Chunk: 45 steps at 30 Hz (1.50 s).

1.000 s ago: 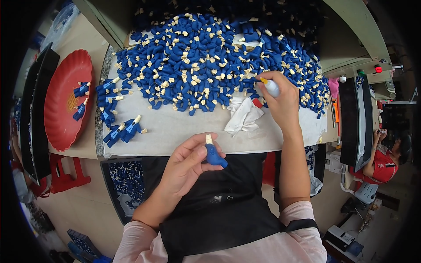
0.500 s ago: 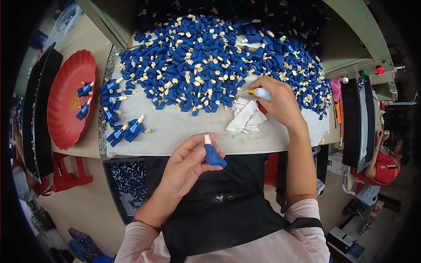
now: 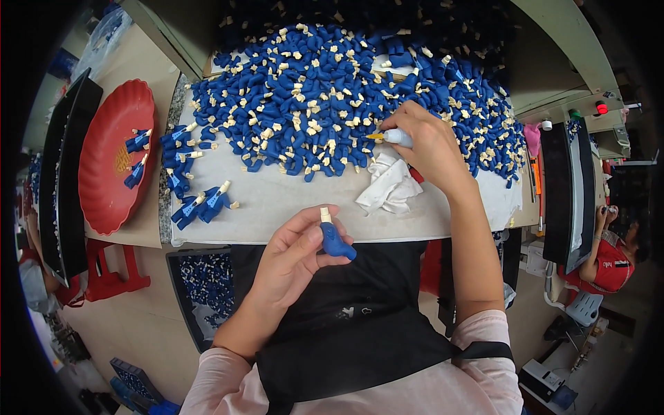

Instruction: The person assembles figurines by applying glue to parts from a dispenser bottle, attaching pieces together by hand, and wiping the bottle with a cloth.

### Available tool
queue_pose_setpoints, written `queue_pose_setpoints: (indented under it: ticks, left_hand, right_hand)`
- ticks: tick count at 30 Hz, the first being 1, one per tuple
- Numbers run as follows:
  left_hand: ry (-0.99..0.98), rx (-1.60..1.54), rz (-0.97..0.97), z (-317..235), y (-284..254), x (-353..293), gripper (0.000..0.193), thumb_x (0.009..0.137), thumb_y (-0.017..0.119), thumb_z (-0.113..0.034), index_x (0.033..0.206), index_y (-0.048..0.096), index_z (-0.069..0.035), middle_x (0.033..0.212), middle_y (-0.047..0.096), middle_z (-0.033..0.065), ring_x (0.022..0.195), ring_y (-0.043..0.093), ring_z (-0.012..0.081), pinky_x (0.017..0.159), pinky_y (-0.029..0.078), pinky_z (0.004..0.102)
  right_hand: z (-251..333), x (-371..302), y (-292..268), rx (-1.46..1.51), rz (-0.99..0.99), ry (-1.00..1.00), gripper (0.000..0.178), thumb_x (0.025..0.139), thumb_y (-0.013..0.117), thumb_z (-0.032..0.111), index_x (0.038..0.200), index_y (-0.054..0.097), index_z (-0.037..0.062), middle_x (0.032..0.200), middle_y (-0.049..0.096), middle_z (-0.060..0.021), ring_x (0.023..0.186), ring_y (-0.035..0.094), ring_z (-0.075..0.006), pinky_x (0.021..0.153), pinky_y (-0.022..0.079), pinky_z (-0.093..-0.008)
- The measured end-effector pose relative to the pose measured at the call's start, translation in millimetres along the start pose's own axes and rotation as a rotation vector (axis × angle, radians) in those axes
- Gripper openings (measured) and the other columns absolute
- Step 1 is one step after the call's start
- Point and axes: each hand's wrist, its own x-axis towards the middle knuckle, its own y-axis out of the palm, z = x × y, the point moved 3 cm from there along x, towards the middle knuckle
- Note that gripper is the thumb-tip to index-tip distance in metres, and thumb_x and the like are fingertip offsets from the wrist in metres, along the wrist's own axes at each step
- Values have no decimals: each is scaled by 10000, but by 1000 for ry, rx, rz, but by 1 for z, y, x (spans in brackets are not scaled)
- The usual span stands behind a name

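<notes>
Just off the table's front edge, my left hand (image 3: 290, 257) pinches a blue toy arm (image 3: 335, 242) with a cream end pointing up. My right hand (image 3: 430, 142) is closed round a small pale squeeze bottle (image 3: 399, 137) with a yellow nozzle that points left. Its fingertips are at the near edge of a large heap of blue toy arms (image 3: 290, 104) with cream hands; whether they touch a piece there I cannot tell. A crumpled white cloth (image 3: 389, 185) lies below that hand, with something red partly hidden beside it.
Several blue figure bodies (image 3: 204, 206) lie at the table's left side. Beyond them a red scalloped tray (image 3: 104, 194) holds two more. A dark bin (image 3: 207, 290) of blue parts stands below the table at left. Another person in red (image 3: 609, 263) sits far right.
My right hand has moved up and left with the squeeze bottle, to the edge of the heap. My left hand stays nearly still with the toy arm.
</notes>
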Motion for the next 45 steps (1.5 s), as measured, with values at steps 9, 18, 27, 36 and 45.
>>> queue_pose_setpoints:
  ticks: [9,18,27,36,45]
  left_hand:
    - [-35,-90,51,3,9,2,330,857,456,-128,1155,416,8,956,521,144,919,545,264,738,508,368]
    - [-176,-92,77,21,16,11,308,863,461,-143,1145,438,-22,957,545,110,917,551,219,759,493,362]
    - [-163,-59,55,24,20,8,282,860,463,-119,1126,453,-24,968,545,94,907,549,174,761,494,351]
    - [-153,-19,52,21,19,5,270,856,471,-105,1113,461,-24,989,536,66,881,546,126,744,498,303]
    - [-153,2,47,20,19,5,271,853,484,-119,1108,470,-26,959,540,59,844,554,122,729,497,275]
  right_hand:
    - [4,-44,-23,563,-292,253,197,620,673,-24,787,578,17,810,593,-70,708,568,-160,649,448,-266]
    - [54,-120,-4,1100,-329,398,173,617,647,-85,760,562,-37,800,562,-169,713,556,-193,645,471,-265]
    - [73,-116,-5,816,-387,268,210,608,666,-87,787,632,16,795,577,-104,695,566,-160,610,432,-227]
    - [85,-113,-2,661,-358,207,237,595,686,-77,802,633,26,798,570,-101,688,574,-169,589,440,-225]
    - [90,-111,-2,580,-375,140,249,593,673,-98,807,624,20,794,565,-106,673,570,-175,565,440,-224]
